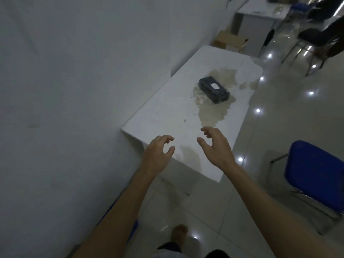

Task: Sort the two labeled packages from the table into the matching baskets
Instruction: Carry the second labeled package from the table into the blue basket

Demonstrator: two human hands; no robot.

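Package-sorting stands at the reach: nearest the camera, both bare forearms stretch forward over the near end of the white rectangular table (167, 112), which is pushed against the pale wall on the person's left. The left hand (158, 151) and the right hand (217, 146) hover side by side with fingers spread and curled, holding nothing, a shape that reads as readiness to take a box by its two long sides. Farther along the tabletop, well beyond the fingertips, the dark rectangular package with a small white label (214, 89) lies flat on a tan stained patch, label up so it can be read. Only this one package shows; no basket is in view, so its destination cannot be told. A blue-seated metal chair (314, 175) stands to the right.
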